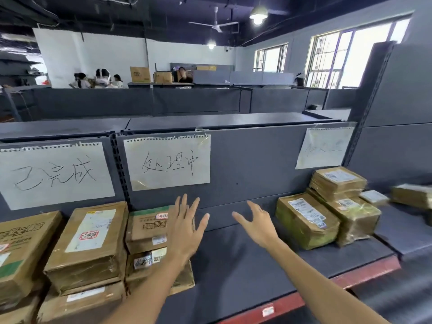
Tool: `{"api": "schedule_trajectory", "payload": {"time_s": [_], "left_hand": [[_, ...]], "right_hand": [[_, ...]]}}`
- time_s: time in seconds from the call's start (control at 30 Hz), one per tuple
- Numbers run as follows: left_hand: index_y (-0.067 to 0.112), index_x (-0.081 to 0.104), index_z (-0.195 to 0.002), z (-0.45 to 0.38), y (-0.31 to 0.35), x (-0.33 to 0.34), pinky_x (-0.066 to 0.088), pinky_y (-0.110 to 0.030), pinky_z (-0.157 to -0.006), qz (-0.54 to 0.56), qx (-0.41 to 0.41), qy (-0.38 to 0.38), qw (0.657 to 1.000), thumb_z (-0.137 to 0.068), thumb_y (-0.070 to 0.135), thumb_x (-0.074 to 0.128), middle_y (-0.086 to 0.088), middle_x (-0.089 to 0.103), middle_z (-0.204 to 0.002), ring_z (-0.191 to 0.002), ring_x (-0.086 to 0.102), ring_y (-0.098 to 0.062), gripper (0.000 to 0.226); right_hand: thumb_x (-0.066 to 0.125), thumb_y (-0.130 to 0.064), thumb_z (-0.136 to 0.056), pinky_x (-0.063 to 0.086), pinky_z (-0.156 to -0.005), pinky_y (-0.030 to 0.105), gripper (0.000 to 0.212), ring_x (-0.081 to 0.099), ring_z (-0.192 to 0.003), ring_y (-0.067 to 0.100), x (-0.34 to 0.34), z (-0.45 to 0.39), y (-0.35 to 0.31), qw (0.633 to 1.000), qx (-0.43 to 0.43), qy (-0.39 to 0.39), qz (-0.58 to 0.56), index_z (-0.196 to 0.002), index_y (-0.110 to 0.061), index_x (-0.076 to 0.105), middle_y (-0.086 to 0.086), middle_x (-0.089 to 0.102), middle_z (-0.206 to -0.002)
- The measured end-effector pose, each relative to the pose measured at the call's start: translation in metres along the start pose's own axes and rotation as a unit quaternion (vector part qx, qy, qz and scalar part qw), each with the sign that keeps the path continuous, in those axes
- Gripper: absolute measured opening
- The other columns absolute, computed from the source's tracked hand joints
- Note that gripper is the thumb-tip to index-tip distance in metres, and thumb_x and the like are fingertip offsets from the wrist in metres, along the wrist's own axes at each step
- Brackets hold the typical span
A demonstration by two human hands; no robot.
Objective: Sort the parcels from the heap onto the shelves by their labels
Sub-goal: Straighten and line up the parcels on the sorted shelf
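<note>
Both forearms outstretched, left hand (187, 226) and right hand (258, 224) spread, empty, above shelf (245, 253).

Left paper sign (55, 175): handwritten "已完成", taped to the shelf back panel.
Middle paper sign (167, 162): handwritten "处理中", taped to the same back panel.
Right paper sign (323, 148): faint handwriting, not legible.
Red stamp (88, 235): reads "已完成", on the white label of the brown parcel (86, 246) below the left sign.
Shipping labels on the right-hand parcels (306, 211): printed text too small to read.
Red shelf-edge tag (268, 311): blurred, unreadable.
</note>
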State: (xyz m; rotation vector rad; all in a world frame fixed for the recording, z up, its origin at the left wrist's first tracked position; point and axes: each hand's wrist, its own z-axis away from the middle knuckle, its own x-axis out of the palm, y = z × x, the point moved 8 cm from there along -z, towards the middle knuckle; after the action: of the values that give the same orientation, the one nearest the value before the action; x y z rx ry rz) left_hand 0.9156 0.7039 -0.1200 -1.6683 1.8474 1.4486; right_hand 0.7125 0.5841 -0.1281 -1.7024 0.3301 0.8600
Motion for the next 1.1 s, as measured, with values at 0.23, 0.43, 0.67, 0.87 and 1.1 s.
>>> {"api": "schedule_trajectory", "payload": {"time_s": [0.23, 0.43, 0.67, 0.87, 1.1], "left_hand": [[0.03, 0.045, -0.15, 0.073, -0.054, 0.007, 0.015, -0.049, -0.124, 0.027, -0.038, 0.025, 0.999, -0.094, 0.072, 0.027, 0.0, 0.023, -0.165, -0.154, 0.013, -0.022, 0.072], [0.038, 0.034, -0.153, 0.121, -0.095, -0.021, 0.022, -0.043, -0.122, -0.008, -0.071, 0.052, 0.996, -0.095, 0.064, 0.039, 0.003, 0.016, -0.167, -0.154, 0.015, -0.018, 0.064], [0.029, 0.041, -0.152, 0.148, -0.114, -0.027, 0.022, -0.034, -0.117, -0.126, -0.075, -0.004, 0.989, -0.094, 0.059, 0.038, 0.003, 0.021, -0.165, -0.15, 0.022, -0.015, 0.065], [0.02, 0.055, -0.142, 0.142, -0.115, -0.005, 0.018, -0.036, -0.118, -0.193, -0.051, -0.067, 0.978, -0.08, 0.038, 0.076, -0.005, 0.05, -0.151, -0.14, 0.046, -0.024, 0.068], [0.034, 0.073, -0.115, 0.124, -0.097, 0.003, 0.024, -0.044, -0.104, -0.144, -0.022, -0.016, 0.989, -0.066, 0.008, 0.091, 0.006, 0.07, -0.125, -0.12, 0.065, -0.02, 0.058]], "right_hand": [[0.054, -0.071, -0.088, 0.025, -0.122, 0.042, 0.09, 0.015, -0.153, 0.023, 0.1, 0.042, 0.004, 0.992, 0.011, -0.122, 0.015, -0.159, -0.024, 0.024, 0.001, 0.027, -0.165], [0.059, -0.064, -0.089, 0.029, -0.12, 0.044, 0.088, 0.023, -0.151, 0.027, 0.166, 0.057, -0.018, 0.979, -0.011, -0.202, 0.008, -0.159, -0.023, 0.024, 0.001, 0.032, -0.163], [0.057, -0.052, -0.096, 0.045, -0.104, 0.038, 0.062, 0.052, -0.13, 0.029, 0.202, 0.065, -0.027, 0.97, 0.015, -0.237, -0.049, -0.148, -0.023, 0.042, 0.005, 0.057, -0.143], [0.048, -0.06, -0.097, 0.043, -0.087, 0.028, 0.058, 0.06, -0.116, 0.023, 0.203, 0.064, -0.031, 0.962, 0.009, -0.266, -0.069, -0.151, -0.041, 0.038, 0.0, 0.065, -0.128], [0.039, -0.057, -0.102, 0.04, -0.107, 0.034, 0.053, 0.053, -0.131, 0.025, 0.197, 0.064, -0.016, 0.961, 0.032, -0.257, -0.095, -0.153, -0.043, 0.035, 0.002, 0.058, -0.143]]}}
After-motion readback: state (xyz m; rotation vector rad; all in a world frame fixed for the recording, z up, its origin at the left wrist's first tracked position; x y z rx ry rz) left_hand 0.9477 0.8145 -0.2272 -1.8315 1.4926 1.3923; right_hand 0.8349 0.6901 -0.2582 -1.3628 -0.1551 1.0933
